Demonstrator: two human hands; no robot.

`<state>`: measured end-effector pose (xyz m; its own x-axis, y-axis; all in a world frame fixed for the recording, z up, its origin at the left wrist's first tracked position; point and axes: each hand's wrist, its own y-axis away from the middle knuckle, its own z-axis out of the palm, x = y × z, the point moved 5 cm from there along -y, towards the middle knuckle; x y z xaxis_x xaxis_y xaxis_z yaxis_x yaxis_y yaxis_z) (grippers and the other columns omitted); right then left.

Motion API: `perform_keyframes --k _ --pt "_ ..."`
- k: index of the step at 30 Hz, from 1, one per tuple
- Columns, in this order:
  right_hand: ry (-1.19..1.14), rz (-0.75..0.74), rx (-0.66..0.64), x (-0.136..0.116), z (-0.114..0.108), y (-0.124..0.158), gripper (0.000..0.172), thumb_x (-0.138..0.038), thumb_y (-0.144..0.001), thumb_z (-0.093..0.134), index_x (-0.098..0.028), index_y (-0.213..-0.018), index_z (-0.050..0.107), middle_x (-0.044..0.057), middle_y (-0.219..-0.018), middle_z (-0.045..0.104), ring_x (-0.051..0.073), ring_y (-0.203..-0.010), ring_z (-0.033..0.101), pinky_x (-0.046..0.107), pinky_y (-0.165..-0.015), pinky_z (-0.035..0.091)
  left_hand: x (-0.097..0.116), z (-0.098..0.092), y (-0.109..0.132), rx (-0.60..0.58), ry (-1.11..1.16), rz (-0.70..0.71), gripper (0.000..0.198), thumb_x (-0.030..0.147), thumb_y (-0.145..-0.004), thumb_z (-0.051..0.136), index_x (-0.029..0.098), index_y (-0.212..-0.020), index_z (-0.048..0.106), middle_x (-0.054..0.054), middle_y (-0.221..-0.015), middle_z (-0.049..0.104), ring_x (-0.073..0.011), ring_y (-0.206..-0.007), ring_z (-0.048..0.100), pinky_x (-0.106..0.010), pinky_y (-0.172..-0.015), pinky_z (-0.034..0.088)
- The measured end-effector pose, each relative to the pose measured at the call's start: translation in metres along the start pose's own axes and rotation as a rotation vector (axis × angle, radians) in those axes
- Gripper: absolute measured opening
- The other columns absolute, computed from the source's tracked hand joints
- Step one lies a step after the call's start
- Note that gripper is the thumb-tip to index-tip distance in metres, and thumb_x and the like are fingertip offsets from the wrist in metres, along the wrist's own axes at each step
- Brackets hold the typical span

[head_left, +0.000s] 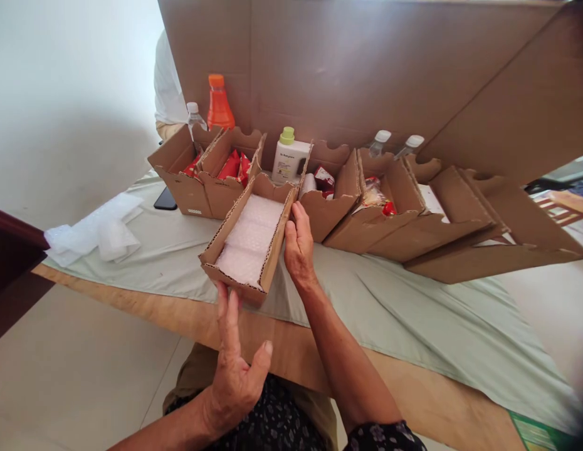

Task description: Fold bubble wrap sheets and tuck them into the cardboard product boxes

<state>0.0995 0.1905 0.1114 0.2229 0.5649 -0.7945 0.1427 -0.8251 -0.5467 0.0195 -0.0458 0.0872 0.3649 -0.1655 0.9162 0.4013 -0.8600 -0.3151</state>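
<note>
An open cardboard box [209, 256] lies in front of the row of boxes, its long side running away from me. White bubble wrap [252, 235] fills it in folded layers. My left hand [237, 363] is at its near end, fingertips against the front wall, with the thumb spread wide. Along the box's right side rests my right hand [299, 244], palm toward the wall and fingers stretched forward. Neither hand is wrapped around anything.
Several cardboard boxes [329, 210] stand behind, holding red packets [230, 165] and other goods. Beyond are a white bottle [288, 160], an orange bottle [219, 106] and a cardboard panel [348, 69]. Loose bubble wrap [96, 225] and a phone [165, 200] lie left. A person's white sleeve [168, 81] shows behind.
</note>
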Motion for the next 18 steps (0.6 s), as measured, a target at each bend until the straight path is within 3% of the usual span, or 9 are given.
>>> perform_keyframes --k 5,11,18 --pt "-0.092 0.038 0.083 0.000 0.001 0.016 0.052 -0.051 -0.106 0.036 -0.025 -0.147 0.056 0.010 -0.156 0.054 0.023 -0.147 0.048 0.049 -0.128 0.032 0.003 0.013 -0.005 -0.056 0.040 0.053 0.092 0.016 -0.094 0.059 0.035 -0.169 0.008 -0.008 -0.179 -0.003 -0.0387 -0.165 0.005 -0.065 -0.129 0.026" --pt "-0.128 0.225 0.060 0.036 0.006 0.045 0.058 -0.057 -0.103 0.036 -0.019 -0.140 0.060 0.015 -0.149 0.061 0.025 -0.141 0.055 0.048 -0.123 0.037 0.001 0.028 -0.014 -0.052 -0.014 0.082 0.093 0.015 -0.093 0.061 0.037 -0.168 0.010 -0.007 -0.179 -0.006 -0.0396 -0.165 0.005 -0.068 -0.128 0.026" --pt "-0.106 0.306 0.111 0.072 0.008 0.058 0.055 -0.056 -0.104 0.035 -0.018 -0.133 0.061 0.017 -0.143 0.063 0.025 -0.137 0.056 0.051 -0.121 0.038 -0.005 0.054 -0.055 -0.047 -0.015 0.118 0.093 0.015 -0.093 0.061 0.037 -0.168 0.011 -0.007 -0.179 -0.008 -0.0386 -0.165 0.000 -0.066 -0.130 0.022"
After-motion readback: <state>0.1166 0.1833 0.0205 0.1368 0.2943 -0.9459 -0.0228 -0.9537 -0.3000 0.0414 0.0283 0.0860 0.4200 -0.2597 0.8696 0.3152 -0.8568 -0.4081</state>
